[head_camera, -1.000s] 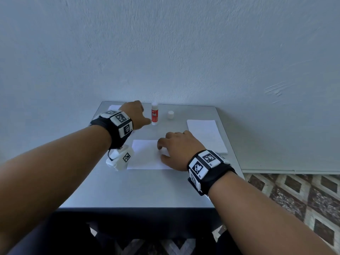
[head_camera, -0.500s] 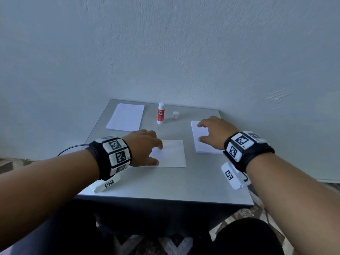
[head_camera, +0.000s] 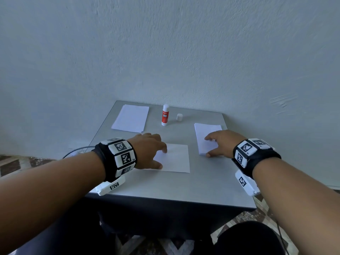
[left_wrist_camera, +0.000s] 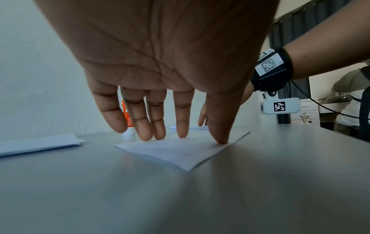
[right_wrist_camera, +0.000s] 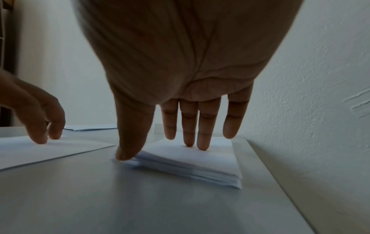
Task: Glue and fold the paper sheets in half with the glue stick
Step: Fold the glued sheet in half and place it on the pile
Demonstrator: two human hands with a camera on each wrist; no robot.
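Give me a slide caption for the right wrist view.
Right hand resting straight fingers on the paper stack, thumb at its near corner.

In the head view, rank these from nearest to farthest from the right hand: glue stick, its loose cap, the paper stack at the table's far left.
From the right hand:
1. Cap, ahead and slightly left of it, lying loose.
2. Glue stick, upright just left of the cap.
3. Paper stack, at the far-left corner.
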